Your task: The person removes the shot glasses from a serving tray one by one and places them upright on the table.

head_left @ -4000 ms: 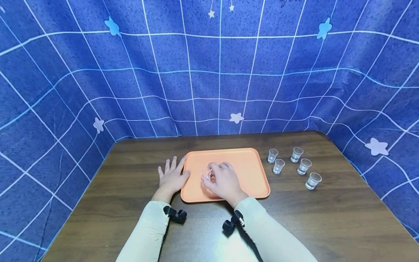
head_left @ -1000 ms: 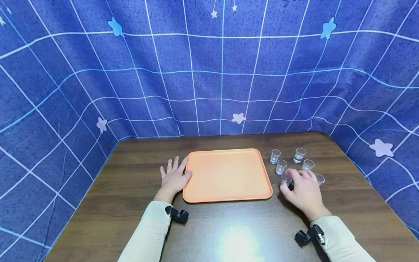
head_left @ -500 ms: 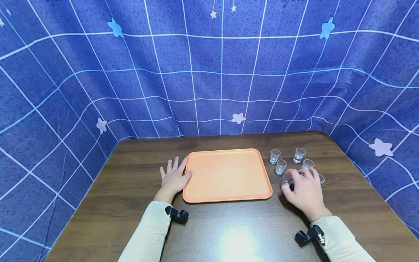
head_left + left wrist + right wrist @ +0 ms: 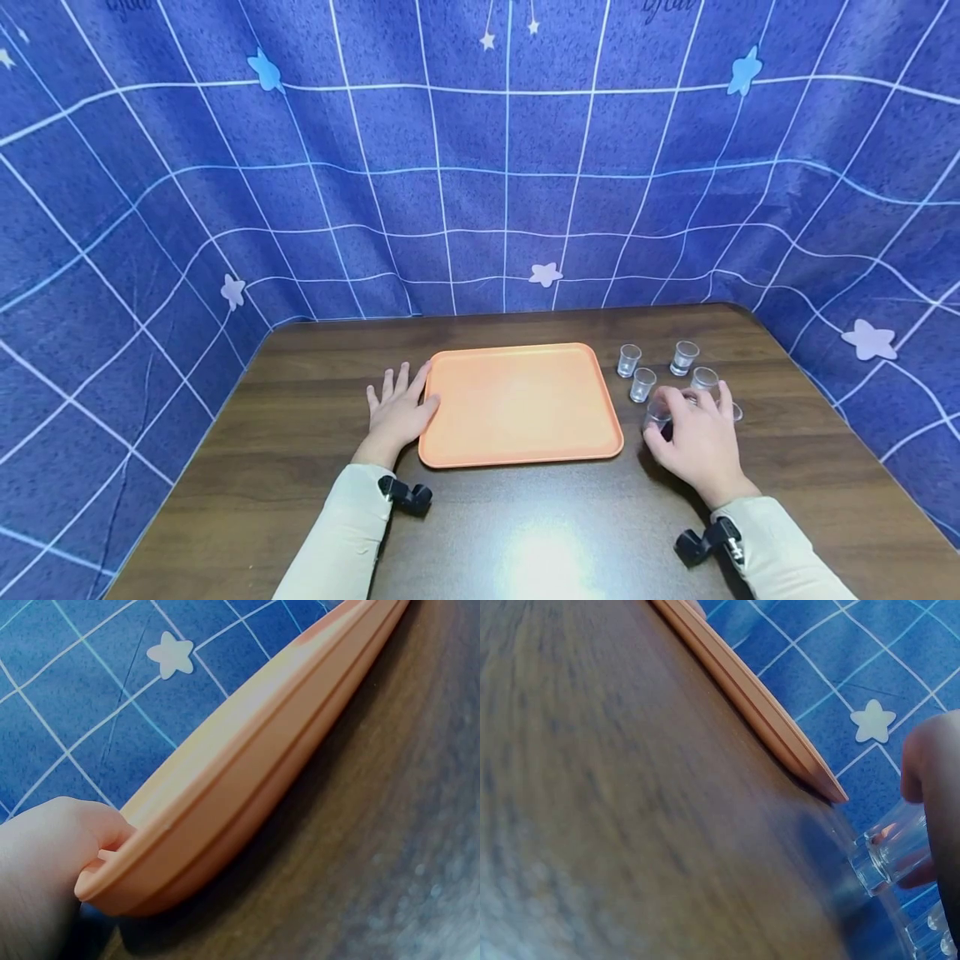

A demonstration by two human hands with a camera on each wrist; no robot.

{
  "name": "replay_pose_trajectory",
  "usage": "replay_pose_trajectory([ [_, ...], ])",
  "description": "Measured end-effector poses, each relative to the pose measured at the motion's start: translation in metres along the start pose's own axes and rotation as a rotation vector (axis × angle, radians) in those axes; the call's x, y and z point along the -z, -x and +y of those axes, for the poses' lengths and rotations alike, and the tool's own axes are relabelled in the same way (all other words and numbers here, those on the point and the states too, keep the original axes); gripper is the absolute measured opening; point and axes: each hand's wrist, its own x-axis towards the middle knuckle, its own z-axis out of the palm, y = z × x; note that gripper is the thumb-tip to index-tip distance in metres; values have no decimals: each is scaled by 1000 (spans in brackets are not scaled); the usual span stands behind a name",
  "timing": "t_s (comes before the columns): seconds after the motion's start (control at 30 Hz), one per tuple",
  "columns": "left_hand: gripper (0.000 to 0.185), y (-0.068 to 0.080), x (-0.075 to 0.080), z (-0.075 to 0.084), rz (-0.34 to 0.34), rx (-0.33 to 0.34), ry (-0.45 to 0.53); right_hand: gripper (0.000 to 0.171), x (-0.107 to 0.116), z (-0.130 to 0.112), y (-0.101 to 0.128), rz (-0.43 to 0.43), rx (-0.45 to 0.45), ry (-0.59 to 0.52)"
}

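Between the thumb and curled fingers of the right hand stands a small clear cup, upright on the bench, its long axis straight up. The fingers come over it from the near right and pinch its sides; the right wrist view shows a fingertip against the cup's wall while its base meets the wood. So the cup is in the grip, not ahead of it, and sits on the thumb side of that hand, toward the orange tray.

The tray lies just to the left of those fingers, its right edge close to the cup but apart from it. Beyond the fingertips, farther from the person, four more clear cups stand upright: one just past the held cup, one behind that, one at the back right, one by the knuckles. A sixth cup's rim peeks from behind the hand on its outer side.

The left hand is well away from all the cups. It lies flat with fingers spread on the bench, the thumb against the tray's left rim. The right hand is plainly the nearer one.
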Motion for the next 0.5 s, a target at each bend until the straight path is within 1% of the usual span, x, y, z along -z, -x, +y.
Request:
replay_pose_trajectory([
  [0.13, 68, 0, 1, 1, -2, 4, 5, 38, 0, 1, -2, 15, -1, -23],
  [0.23, 68, 2, 0, -3, -3, 7, 15, 38, -1, 3, -4, 59, 7, -58],
  [0.37, 67, 7, 0, -16, 13, 0, 56, 32, -1, 10, -11, 136, -15, -104],
  [0.5, 62, 12, 10, -28, 31, -25, 119, 23, 11, 21, -26, 159, -71, -115],
])
